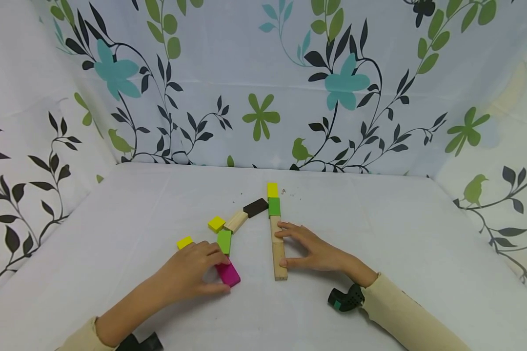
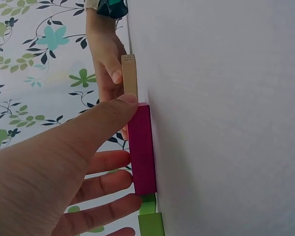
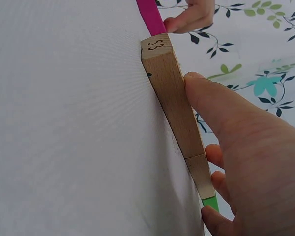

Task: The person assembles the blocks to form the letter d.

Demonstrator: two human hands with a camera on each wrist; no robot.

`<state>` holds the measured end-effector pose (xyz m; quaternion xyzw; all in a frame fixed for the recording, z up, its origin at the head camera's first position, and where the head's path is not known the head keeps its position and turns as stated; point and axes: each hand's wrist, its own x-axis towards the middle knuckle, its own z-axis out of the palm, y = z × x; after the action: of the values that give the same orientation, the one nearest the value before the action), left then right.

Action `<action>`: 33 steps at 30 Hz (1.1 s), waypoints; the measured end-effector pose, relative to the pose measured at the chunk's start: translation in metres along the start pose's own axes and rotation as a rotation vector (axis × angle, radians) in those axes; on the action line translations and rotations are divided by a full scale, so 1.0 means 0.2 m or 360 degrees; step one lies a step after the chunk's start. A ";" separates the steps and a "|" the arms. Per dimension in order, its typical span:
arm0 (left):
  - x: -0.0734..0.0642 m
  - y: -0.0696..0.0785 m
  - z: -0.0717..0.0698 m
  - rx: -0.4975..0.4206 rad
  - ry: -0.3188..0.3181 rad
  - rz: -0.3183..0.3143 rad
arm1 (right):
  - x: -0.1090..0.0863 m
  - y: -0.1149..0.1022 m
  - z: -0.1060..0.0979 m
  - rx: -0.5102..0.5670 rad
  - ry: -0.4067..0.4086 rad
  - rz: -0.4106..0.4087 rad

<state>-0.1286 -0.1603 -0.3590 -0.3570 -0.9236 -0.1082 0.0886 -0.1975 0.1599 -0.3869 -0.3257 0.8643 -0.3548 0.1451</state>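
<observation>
My left hand [image 1: 191, 270] is at a magenta block [image 1: 230, 275], its thumb by the near end and its fingers spread along the left side. In the left wrist view the thumb and extended fingertips lie along one face of the block. Beyond it stands a green block [image 1: 224, 242]. My right hand [image 1: 316, 251] touches the right side of a straight row with thumb and fingers apart. That row has two plain wooden blocks [image 1: 279, 265], then a green block [image 1: 274, 206] and a yellow block [image 1: 272, 190]. The number 53 marks the nearest wooden block's end [image 3: 156, 45].
A dark brown block [image 1: 255, 207] slants from the row's green block toward another wooden block [image 1: 236, 222]. A yellow block [image 1: 216, 224] sits beside that one, and another yellow block [image 1: 184, 242] lies partly behind my left hand. Patterned cloth [image 1: 228, 63] rises behind the white table surface [image 1: 377, 209].
</observation>
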 end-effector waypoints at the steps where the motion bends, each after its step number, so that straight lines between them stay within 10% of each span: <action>1: 0.00 0.00 0.00 0.0004 0.0003 -0.0005 | 0.00 0.00 0.00 -0.0003 -0.0001 -0.0005; 16: -0.01 -0.12 -0.07 0.0088 0.0169 -0.0054 | 0.00 -0.01 -0.01 -0.0015 -0.0001 0.0006; 33: -0.03 -0.23 -0.06 -0.0032 -0.0092 -0.0083 | 0.00 0.01 0.00 0.0000 0.0001 -0.0003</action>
<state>-0.1537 -0.2003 -0.3549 -0.3368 -0.9335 -0.1093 0.0556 -0.1984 0.1599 -0.3884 -0.3265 0.8640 -0.3551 0.1445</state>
